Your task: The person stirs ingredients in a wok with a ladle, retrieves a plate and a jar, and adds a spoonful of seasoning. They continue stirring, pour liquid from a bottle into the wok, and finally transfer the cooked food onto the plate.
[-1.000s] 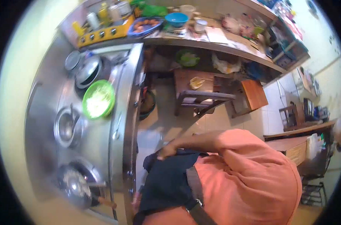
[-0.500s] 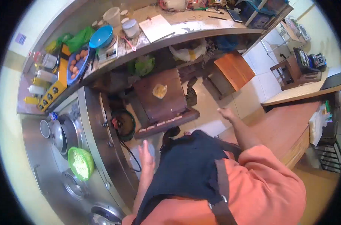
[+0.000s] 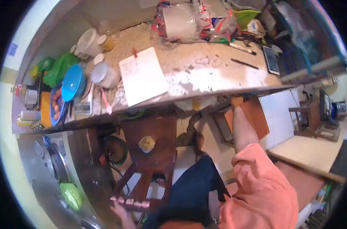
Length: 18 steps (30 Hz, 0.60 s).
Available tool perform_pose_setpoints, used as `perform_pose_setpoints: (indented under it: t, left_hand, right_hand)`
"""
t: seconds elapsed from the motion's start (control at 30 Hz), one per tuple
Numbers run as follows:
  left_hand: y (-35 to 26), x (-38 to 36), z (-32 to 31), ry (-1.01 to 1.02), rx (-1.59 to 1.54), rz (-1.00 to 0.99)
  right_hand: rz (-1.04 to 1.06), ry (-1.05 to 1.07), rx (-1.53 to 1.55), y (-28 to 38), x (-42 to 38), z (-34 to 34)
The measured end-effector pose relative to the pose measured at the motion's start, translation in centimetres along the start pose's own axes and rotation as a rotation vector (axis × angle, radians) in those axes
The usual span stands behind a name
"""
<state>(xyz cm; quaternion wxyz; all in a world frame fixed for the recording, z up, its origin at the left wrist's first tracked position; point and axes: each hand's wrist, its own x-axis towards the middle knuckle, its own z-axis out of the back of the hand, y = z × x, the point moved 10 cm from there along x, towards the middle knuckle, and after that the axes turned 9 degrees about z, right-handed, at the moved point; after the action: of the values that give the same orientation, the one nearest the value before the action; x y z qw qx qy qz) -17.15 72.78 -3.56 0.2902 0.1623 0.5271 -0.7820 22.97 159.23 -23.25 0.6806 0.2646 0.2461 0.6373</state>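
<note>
My left hand (image 3: 121, 211) is at the left end of the top rail of a dark wooden chair (image 3: 160, 128), its fingers closed on the wood. Several small pale pink pieces line that rail. On the chair seat rests a pale yellow item (image 3: 146, 144), seemingly in clear wrapping. My right arm stretches forward, and my right hand (image 3: 237, 101) is curled at the front edge of the counter (image 3: 204, 91), fingertips partly hidden there. Behind that hand stands an orange-brown wooden stool (image 3: 253, 118).
On the counter are an open notebook (image 3: 143, 76), a blue bowl (image 3: 73, 82), eggs (image 3: 56, 105) in a blue tray, a white tub (image 3: 104, 74), a phone (image 3: 271, 60) and plastic bags (image 3: 181, 23). A green bowl (image 3: 71, 195) sits at the stove. A wooden table (image 3: 311, 152) stands right.
The view has shifted toward the counter. My left hand has gone from open in the air to the chair rail; my right hand has reached forward to the counter edge.
</note>
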Motion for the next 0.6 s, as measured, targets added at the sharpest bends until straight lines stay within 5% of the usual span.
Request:
perform_pose_setpoints:
  t: [0.17, 0.37, 0.4, 0.43, 0.5, 0.6]
  left_hand:
    - [-3.3, -3.4, -1.1, -0.136, 0.045, -0.148]
    - [-3.0, -6.1, -6.5, 0.236, -0.128, 0.148]
    - [-4.8, -7.1, -6.1, -0.138, 0.185, 0.088]
    - [-4.3, -5.9, -4.9, -0.130, 0.199, 0.087]
    - [-1.3, -3.1, -5.6, 0.557, -0.172, 0.178]
    - [-0.1, -2.1, -4.7, 0.454, -0.288, 0.268]
  right_hand:
    - [-0.070, 0.013, -0.061, -4.1, 6.9, -6.9]
    - [-0.182, -0.038, 0.036, -8.9, 6.0, -8.7]
    - [-0.197, -0.049, 0.064, -9.4, 5.3, -8.6]
    - [-0.213, -0.058, 0.091, -9.9, 4.5, -8.4]
    - [-0.247, -0.076, 0.139, -11.0, 3.0, -8.1]
    - [-0.307, -0.116, 0.224, -12.0, 1.3, -7.1]
